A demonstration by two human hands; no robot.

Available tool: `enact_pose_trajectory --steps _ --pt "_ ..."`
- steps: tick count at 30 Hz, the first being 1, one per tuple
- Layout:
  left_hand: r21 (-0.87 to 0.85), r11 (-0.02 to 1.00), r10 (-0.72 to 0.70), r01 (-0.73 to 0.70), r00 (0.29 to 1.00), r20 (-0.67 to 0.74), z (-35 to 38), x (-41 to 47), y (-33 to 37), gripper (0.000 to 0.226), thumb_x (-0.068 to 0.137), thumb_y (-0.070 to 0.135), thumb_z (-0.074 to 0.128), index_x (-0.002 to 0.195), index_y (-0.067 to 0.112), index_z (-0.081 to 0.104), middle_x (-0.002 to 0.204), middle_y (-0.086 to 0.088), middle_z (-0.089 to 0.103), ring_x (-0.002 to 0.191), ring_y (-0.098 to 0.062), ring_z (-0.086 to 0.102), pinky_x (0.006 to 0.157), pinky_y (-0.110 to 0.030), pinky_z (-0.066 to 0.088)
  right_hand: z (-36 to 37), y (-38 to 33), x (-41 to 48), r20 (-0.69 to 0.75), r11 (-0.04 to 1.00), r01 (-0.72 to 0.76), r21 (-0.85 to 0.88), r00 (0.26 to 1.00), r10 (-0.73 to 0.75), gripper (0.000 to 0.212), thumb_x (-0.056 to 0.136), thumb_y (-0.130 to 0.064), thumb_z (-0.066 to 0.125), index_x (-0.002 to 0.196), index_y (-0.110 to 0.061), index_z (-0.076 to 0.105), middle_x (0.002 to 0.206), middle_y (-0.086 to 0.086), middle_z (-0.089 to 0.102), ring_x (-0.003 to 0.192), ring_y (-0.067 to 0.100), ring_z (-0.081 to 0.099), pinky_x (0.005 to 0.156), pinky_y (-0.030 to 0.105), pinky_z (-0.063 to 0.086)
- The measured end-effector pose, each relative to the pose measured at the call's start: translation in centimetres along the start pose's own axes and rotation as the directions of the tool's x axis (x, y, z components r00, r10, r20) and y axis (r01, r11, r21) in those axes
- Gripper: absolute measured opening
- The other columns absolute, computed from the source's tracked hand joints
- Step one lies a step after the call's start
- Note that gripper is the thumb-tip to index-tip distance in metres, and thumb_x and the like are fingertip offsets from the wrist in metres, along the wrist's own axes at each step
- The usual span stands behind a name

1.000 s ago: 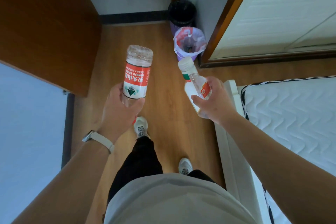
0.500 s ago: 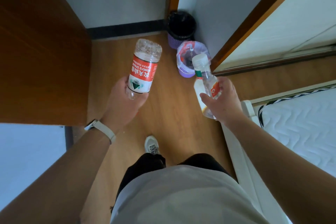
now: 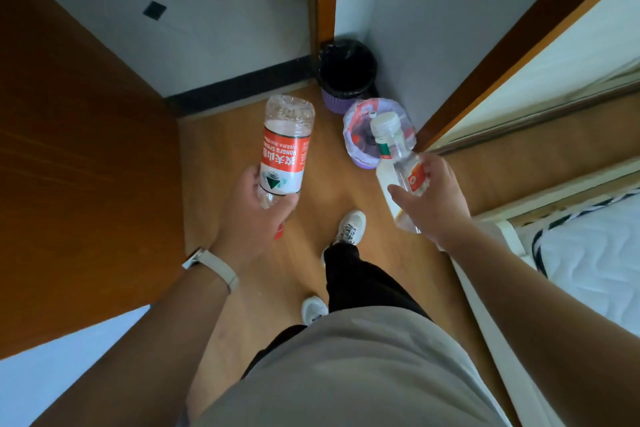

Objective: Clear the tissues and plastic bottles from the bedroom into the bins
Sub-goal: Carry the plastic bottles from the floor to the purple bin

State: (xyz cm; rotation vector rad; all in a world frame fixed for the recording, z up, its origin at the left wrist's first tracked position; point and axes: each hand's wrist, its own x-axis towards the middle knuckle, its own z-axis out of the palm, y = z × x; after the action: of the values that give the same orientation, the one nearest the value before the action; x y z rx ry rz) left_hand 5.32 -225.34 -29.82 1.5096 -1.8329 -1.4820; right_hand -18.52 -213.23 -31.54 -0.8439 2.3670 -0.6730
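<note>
Wooden floor [image 3: 214,156]: a narrow strip runs from the person's white shoes [image 3: 349,227] to the two bins in the corner.
Left edge: brown wooden panel [image 3: 86,166], close beside the left forearm.
Right edge: white bed frame [image 3: 485,305] carrying a white quilted mattress [image 3: 595,253]. Further on, a brown door frame [image 3: 502,38] slants down to the floor just beside the bins.
Left hand [image 3: 249,218]: fingers wrapped round the neck end of a clear plastic bottle with a red label [image 3: 285,146], held base up.
Right hand [image 3: 433,201]: fingers and thumb clasp a clear plastic bottle with a white cap [image 3: 398,156], its cap pointing forward and overlapping the nearer bin in this view.
Nearer bin: purple basket with a translucent liner [image 3: 360,163], with a bottle lying inside.
Farther bin: purple basket with a black liner [image 3: 348,69], set into the wall corner just behind the nearer bin.
</note>
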Motion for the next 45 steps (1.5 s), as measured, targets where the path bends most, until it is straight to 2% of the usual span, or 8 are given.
enact_pose_trajectory --steps 4,9,12,16,22,31,42,45 --pt "0.030 0.999 -0.027 0.025 0.999 0.047 1.5 6.4 3.0 0.043 0.082 0.016 0.077 0.115 0.028 0.052 0.097 0.019 0.061 0.084 0.014 0.061 0.060 -0.006 0.046 -0.4 -0.6 6.3 0.054 0.999 -0.033 0.015 0.998 0.032 0.077 0.077 -0.045 0.075 0.139 -0.022 0.035 0.125 -0.002 0.049 0.111 0.016 0.052 0.094 0.038 0.049" --pt "0.036 0.999 -0.043 0.039 0.989 0.142 4.4 13.5 7.1 0.041 0.083 0.018 0.075 0.103 0.041 0.047 0.096 0.020 0.060 0.078 0.015 0.061 0.059 -0.009 0.048 -2.9 -1.5 12.8 0.011 0.997 -0.049 0.055 0.999 0.048 0.070 0.076 -0.042 0.074 0.133 -0.022 0.039 0.120 -0.001 0.051 0.107 0.019 0.053 0.088 0.036 0.048" --pt "0.047 0.999 -0.009 0.001 0.985 0.171 5.7 16.1 9.0 0.044 0.084 0.019 0.075 0.112 0.037 0.046 0.098 0.020 0.060 0.080 0.016 0.060 0.060 -0.008 0.047 -4.3 -1.8 14.7 -0.024 0.993 -0.070 0.092 0.997 0.072 0.067 0.075 -0.042 0.074 0.131 -0.022 0.042 0.113 -0.007 0.048 0.099 0.014 0.052 0.081 0.028 0.042" --pt "0.067 0.997 0.017 -0.036 0.965 0.260 7.5 19.7 11.2 0.038 0.085 0.011 0.072 0.112 0.025 0.050 0.090 0.014 0.061 0.068 0.014 0.060 0.054 -0.005 0.046 -5.7 -1.4 16.6 -0.101 0.987 -0.101 0.127 0.988 0.115 0.062 0.074 -0.041 0.074 0.126 -0.022 0.047 0.110 -0.009 0.048 0.096 0.010 0.049 0.078 0.024 0.038" --pt "0.130 0.989 0.021 -0.073 0.931 0.364 8.9 25.2 11.5 0.048 0.083 0.013 0.074 0.123 0.019 0.048 0.103 0.015 0.059 0.081 0.019 0.057 0.059 -0.001 0.042 -5.1 -1.1 18.2 -0.162 0.961 -0.207 0.186 0.958 0.238 0.060 0.073 -0.038 0.074 0.125 -0.023 0.047 0.110 -0.011 0.048 0.096 0.008 0.047 0.068 0.007 0.029" --pt "0.144 0.978 0.049 -0.150 0.839 0.541 9.3 33.5 12.4 0.044 0.084 0.007 0.074 0.118 0.014 0.047 0.089 0.011 0.059 0.061 0.015 0.058 0.049 -0.004 0.042 -1.3 -4.1 20.5 -0.234 0.866 -0.430 0.254 0.842 0.486 0.061 0.075 -0.040 0.075 0.125 -0.025 0.045 0.109 -0.009 0.049 0.095 0.011 0.050 0.077 0.025 0.041" --pt "0.218 0.964 -0.027 -0.152 0.759 0.650 14.5 45.9 6.8 0.049 0.081 0.012 0.077 0.120 0.012 0.047 0.095 0.010 0.062 0.065 0.011 0.063 0.049 -0.006 0.045 6.6 -2.3 28.9 -0.245 0.784 -0.505 0.360 0.760 0.602 0.071 0.075 -0.041 0.076 0.135 -0.025 0.042 0.118 -0.011 0.047 0.104 0.010 0.049 0.084 0.028 0.044" --pt "0.237 0.964 -0.065 -0.124 0.751 0.657 18.7 48.7 2.5 0.056 0.077 0.023 0.080 0.123 0.021 0.047 0.104 0.013 0.064 0.080 0.010 0.064 0.060 -0.011 0.051 10.1 1.2 32.0 -0.226 0.737 -0.532 0.417 0.725 0.650 0.066 0.076 -0.041 0.076 0.131 -0.026 0.044 0.117 -0.010 0.050 0.101 0.008 0.050 0.077 0.017 0.040"
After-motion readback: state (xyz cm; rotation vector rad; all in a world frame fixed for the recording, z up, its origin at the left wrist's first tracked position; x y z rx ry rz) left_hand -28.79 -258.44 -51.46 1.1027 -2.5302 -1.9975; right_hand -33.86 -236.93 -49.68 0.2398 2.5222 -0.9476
